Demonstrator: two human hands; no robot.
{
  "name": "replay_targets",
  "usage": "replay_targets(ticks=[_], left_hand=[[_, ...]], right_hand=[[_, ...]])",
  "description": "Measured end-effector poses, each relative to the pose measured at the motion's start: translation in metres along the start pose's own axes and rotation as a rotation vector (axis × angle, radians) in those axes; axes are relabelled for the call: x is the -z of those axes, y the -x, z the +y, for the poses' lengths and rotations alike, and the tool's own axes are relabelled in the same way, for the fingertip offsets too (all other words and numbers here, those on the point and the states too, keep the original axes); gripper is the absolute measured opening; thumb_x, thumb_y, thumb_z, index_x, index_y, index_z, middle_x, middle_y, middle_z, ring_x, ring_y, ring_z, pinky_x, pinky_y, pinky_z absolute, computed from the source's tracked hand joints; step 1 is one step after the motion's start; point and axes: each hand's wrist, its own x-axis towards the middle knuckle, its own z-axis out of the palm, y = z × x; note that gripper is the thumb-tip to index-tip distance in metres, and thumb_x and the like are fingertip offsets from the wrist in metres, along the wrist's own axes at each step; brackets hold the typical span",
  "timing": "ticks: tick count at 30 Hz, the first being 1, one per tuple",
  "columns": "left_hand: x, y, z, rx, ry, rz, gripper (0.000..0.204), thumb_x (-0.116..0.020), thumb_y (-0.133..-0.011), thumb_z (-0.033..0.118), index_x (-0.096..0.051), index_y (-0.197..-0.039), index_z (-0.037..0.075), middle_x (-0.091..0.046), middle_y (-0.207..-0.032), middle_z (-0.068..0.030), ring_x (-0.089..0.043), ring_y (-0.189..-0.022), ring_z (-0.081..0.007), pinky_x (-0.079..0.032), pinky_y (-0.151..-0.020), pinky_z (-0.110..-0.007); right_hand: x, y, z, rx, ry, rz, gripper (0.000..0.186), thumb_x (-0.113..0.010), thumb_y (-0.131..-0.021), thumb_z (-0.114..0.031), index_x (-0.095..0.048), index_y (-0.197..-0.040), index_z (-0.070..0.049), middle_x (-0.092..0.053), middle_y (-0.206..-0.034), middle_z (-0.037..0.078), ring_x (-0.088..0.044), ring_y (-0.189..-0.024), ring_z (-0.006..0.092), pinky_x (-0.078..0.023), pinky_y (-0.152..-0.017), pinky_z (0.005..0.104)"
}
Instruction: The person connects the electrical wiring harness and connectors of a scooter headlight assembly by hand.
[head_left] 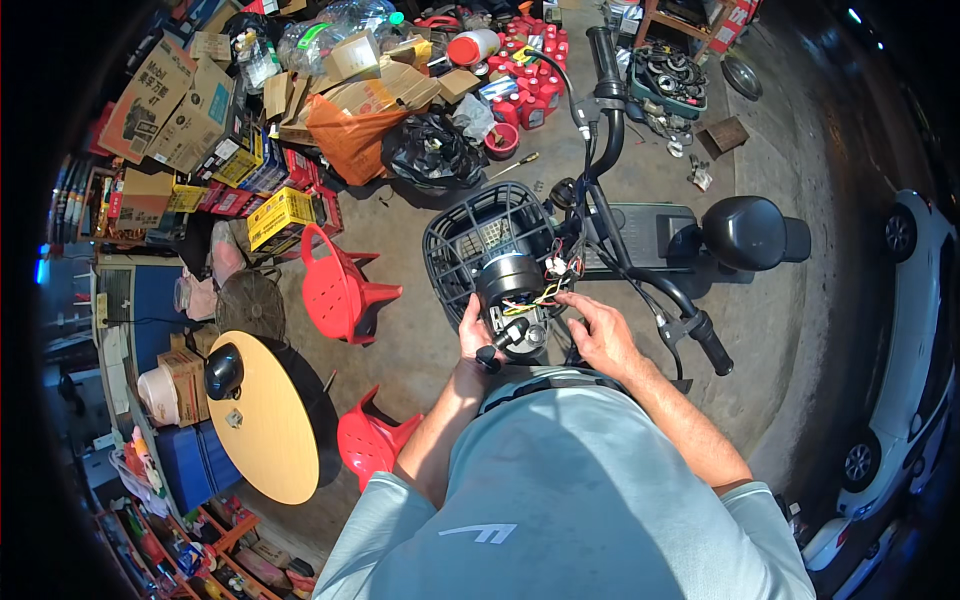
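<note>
My left hand (472,338) grips the left side of a black round lamp-like housing (507,277) with a grey metal lower part (523,336) and a black knob-like fitting. Coloured wires (540,300) spill across it, with white connectors (560,265) above. My right hand (598,335) is at the right of the wires, index fingertip touching or very near them, fingers loosely apart. The housing sits at the front of an electric scooter, by its black wire basket (462,238) and black handlebar (612,150). The scooter's seat (740,232) lies to the right.
Red plastic chairs (338,300) and a round wooden table (270,440) with a black helmet (222,370) stand at left. Cardboard boxes (160,105), bags and red jugs (530,95) are heaped beyond. A crate of parts (668,80) is at upper right; a white car (900,380) is at far right.
</note>
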Motion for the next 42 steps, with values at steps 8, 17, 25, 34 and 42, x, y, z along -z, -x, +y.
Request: replay_targets(ticks=[8,17,25,34,42], left_hand=[[-0.006,-0.001,-0.003,0.037,0.092,-0.012,0.085,-0.045,-0.086,0.067,-0.038,-0.139,0.001,-0.049,-0.133,-0.0251,-0.051,-0.118,-0.0439,-0.039,-0.098,-0.063],[-0.019,0.004,-0.004,0.064,0.019,-0.101,0.086,-0.049,-0.084,0.066,-0.034,-0.141,0.003,-0.048,-0.133,-0.0246,-0.051,-0.118,-0.0419,-0.041,-0.097,-0.062],[-0.013,0.003,-0.003,0.045,-0.017,-0.045,0.092,-0.051,-0.082,0.068,-0.031,-0.142,0.002,-0.045,-0.135,-0.0265,-0.047,-0.121,-0.0462,-0.037,-0.099,-0.065],[-0.026,0.004,-0.006,0.068,-0.002,-0.037,0.091,-0.037,-0.086,0.072,-0.033,-0.141,0.000,-0.046,-0.132,-0.0307,-0.052,-0.115,-0.0452,-0.043,-0.098,-0.057],[-0.027,0.001,-0.007,0.025,-0.041,-0.034,0.082,-0.049,-0.084,0.066,-0.036,-0.141,0.008,-0.049,-0.134,-0.0208,-0.052,-0.117,-0.0424,-0.042,-0.094,-0.066]], right_hand=[[0.000,0.000,0.000,-0.014,-0.019,0.001,0.041,-0.050,-0.082,-0.008,-0.055,-0.122,-0.002,-0.058,-0.123,0.018,-0.056,-0.115,0.0333,-0.044,-0.098,0.0395],[0.002,-0.001,-0.005,-0.042,-0.057,-0.003,0.042,-0.050,-0.081,-0.006,-0.054,-0.122,-0.003,-0.059,-0.122,0.018,-0.056,-0.114,0.0343,-0.045,-0.097,0.0398],[0.002,-0.001,-0.010,-0.074,-0.038,-0.005,0.041,-0.051,-0.082,-0.004,-0.054,-0.123,-0.003,-0.060,-0.121,0.017,-0.058,-0.110,0.0340,-0.047,-0.094,0.0399],[0.023,0.006,-0.010,-0.101,-0.098,0.119,0.028,-0.051,-0.087,-0.006,-0.058,-0.115,-0.002,-0.064,-0.089,0.012,-0.064,-0.083,0.0272,-0.050,-0.077,0.0373],[0.110,0.060,0.038,-0.249,-0.085,0.654,0.017,-0.058,-0.086,-0.002,-0.064,-0.102,-0.001,-0.063,-0.090,0.011,-0.060,-0.076,0.0164,-0.049,-0.069,0.0285]])
